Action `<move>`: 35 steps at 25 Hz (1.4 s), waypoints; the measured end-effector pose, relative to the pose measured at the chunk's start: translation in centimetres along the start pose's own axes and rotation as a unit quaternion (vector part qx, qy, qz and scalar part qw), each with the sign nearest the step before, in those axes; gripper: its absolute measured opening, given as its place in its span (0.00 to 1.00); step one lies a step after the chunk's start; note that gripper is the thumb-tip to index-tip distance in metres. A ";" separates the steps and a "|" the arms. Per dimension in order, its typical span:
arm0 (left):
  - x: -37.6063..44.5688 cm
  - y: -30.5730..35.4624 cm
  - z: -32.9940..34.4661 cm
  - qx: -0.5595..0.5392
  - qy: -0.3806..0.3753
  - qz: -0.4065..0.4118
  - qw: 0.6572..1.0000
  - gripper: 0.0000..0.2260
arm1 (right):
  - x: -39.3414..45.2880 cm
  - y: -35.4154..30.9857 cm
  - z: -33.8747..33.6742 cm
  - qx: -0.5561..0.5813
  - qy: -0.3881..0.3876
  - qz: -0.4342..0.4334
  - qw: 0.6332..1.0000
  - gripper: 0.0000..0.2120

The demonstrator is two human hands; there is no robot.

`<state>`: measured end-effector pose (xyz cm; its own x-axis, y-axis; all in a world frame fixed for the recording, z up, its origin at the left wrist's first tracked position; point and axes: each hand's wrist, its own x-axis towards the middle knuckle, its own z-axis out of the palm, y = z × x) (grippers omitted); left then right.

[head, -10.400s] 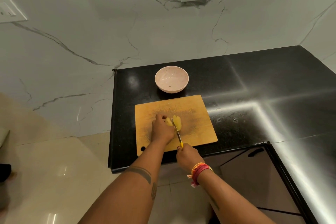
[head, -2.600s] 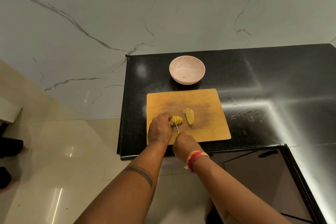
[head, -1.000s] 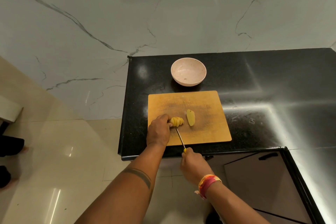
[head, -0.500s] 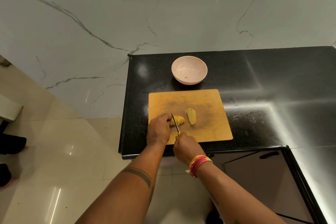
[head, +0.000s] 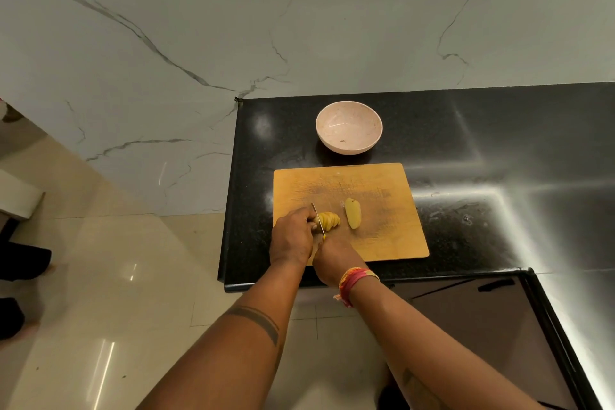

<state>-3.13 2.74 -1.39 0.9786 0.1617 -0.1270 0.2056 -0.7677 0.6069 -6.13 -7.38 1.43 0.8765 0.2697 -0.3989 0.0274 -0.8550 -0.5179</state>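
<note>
Item under work: the sliced potato half (head: 330,221). It lies on the cutting board (head: 382,183), lower left of the board, just below frame centre. Its long axis runs left to right in the frame. The finished cuts stand across that axis and fan open toward the right end. The flesh is pale yellow, and the slices lean together rather than scatter.

Your left grip (head: 291,240) is clamped on the left end of this piece, fingers curled over it. Your right grip (head: 332,260) is closed round the yellow handle of the knife (head: 316,217). The blade points up the frame, square across the potato's axis and close beside the left fingertips. What remains uncut lies to the left of the blade, under the left grip, which is the nearer one.

Judgement: little stock is left for the next cut, so your fingertips are exposed.

A second, whole potato half (head: 352,217) lies just to the right, apart, with its long axis up and down the frame. A pink bowl (head: 348,127) stands above the board on the black tabletop (head: 499,143).
</note>
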 end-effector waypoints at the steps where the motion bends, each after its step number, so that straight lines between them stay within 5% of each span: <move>1: 0.0 0.0 -0.1 0.001 0.001 -0.004 1.000 0.06 | -0.7 0.3 0.2 0.022 0.001 0.033 0.999 0.10; 5: -0.1 0.2 -0.2 0.018 0.005 -0.004 1.000 0.04 | -3.9 2.7 2.6 0.081 -0.032 0.151 0.985 0.07; 15: -0.3 -0.4 -0.2 -0.014 -0.002 -0.009 1.000 0.06 | -4.1 1.3 1.6 0.098 0.045 0.108 0.988 0.10; 35: 0.2 -1.1 -0.2 -0.032 -0.006 0.000 0.999 0.06 | -0.9 -0.1 0.5 0.070 -0.017 0.113 0.991 0.06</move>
<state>-3.12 3.75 -1.89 0.9786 0.1545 -0.1363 0.2060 -0.7265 0.6556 -7.15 -7.31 1.45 0.8355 0.0954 -0.5412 -0.2365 -0.8265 -0.5108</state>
